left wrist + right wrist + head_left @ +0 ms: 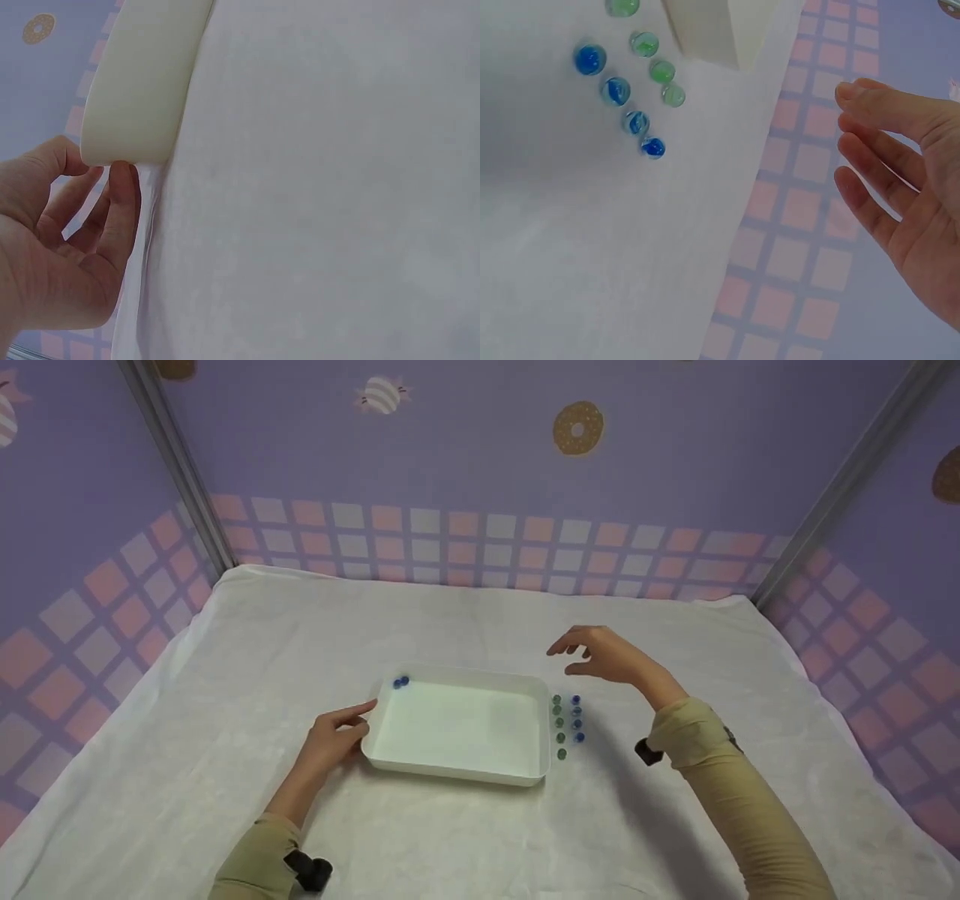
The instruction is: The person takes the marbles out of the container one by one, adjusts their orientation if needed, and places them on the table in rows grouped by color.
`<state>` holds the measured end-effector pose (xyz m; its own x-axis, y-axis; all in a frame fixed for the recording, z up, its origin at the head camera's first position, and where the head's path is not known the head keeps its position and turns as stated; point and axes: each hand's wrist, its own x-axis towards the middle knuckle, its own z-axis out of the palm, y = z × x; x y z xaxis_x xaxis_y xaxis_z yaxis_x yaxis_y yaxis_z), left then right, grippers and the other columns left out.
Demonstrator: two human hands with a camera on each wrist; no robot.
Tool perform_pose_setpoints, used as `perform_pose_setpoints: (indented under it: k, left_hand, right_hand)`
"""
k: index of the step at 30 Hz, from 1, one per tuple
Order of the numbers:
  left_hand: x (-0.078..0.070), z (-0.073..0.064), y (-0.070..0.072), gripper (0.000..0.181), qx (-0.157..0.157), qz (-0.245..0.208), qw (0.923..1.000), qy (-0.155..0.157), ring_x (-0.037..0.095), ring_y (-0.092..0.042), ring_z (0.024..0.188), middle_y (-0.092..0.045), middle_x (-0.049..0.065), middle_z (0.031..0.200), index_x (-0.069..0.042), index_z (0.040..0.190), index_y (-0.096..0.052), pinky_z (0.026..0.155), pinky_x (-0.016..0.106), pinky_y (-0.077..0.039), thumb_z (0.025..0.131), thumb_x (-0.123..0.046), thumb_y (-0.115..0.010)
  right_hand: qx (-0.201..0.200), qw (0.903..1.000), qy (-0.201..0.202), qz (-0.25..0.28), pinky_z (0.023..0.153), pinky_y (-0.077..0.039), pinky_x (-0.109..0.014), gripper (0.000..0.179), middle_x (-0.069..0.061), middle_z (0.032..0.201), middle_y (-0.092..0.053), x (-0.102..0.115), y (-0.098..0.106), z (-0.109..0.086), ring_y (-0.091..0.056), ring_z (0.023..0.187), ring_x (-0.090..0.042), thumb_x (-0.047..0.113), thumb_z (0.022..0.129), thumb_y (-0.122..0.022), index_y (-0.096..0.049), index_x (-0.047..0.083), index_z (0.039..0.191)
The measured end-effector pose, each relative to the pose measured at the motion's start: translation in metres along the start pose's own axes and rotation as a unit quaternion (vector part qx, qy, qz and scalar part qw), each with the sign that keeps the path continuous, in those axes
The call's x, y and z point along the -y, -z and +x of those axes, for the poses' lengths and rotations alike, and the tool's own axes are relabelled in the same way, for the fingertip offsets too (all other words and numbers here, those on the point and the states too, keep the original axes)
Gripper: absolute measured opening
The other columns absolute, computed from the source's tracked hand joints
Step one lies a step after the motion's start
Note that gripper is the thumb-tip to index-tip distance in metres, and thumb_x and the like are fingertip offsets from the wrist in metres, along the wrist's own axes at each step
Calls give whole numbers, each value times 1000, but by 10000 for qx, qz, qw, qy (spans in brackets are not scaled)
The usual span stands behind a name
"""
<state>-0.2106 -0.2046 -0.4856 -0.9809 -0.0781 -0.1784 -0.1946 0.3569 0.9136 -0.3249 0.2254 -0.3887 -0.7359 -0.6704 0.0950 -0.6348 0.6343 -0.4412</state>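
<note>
A shallow white rectangular tray [457,774] sits on the white cloth, with two blue marbles [401,682] in its far left corner. At the tray's left end, my left hand [334,739] holds the rim and outer wall with thumb and fingers, seen closer in the left wrist view. My right hand [604,654] hovers above the cloth, beyond the tray's far right corner. Its fingers are loosely bent, with nothing visible in them. Just outside the tray's right wall lie a row of several green marbles [559,723] and, beside it, a row of several blue marbles [577,724].
White cloth [450,847] covers the table, with slight wrinkles. Purple printed panels [480,457] with a pink and white check band stand behind and at both sides. Grey metal posts [176,465] mark the far corners.
</note>
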Motion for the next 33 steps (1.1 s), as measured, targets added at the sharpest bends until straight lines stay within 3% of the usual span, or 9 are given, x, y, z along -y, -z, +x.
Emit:
perform_pose_setpoints:
  k: [7, 14, 27, 33]
  left_hand:
    - [-1, 0, -1, 44, 20, 96, 9999, -55, 12, -49, 70, -58, 14, 115, -17, 140, -58, 64, 24, -47, 97, -11, -55]
    - [-2, -2, 2, 45, 52, 61, 10000, -27, 13, -50, 74, -57, 14, 116, -17, 141, -57, 65, 24, -47, 97, -10, -52]
    - [0, -3, 2, 45, 45, 132, 9998, -175, 11, -51, 75, -59, 16, 118, -15, 141, -57, 66, 24, -47, 97, -10, -51]
    - [1, -4, 3, 45, 47, 111, 9996, -274, 11, -51, 76, -60, 16, 118, -15, 141, -58, 65, 24, -47, 96, -10, -51]
  right_hand:
    - [-87, 9995, 292, 7, 89, -55, -46, 30, -11, 118, -69, 8, -4, 37, -64, 108, -29, 7, 89, -72, -72, 12, 119]
    - [-216, 9980, 594, 1, 92, -54, -43, 29, -7, 119, -69, 23, -23, 75, -63, 111, -31, 9, 90, -72, -72, 12, 119]
    - [-110, 9942, 754, -755, 95, -53, -38, 32, 0, 119, -68, 60, -49, 121, -61, 112, -22, 15, 89, -73, -72, 19, 121]
    - [-170, 9842, 1176, -1310, 96, -52, -37, 34, 0, 116, -68, 76, -65, 136, -61, 111, -20, 16, 87, -75, -71, 20, 121]
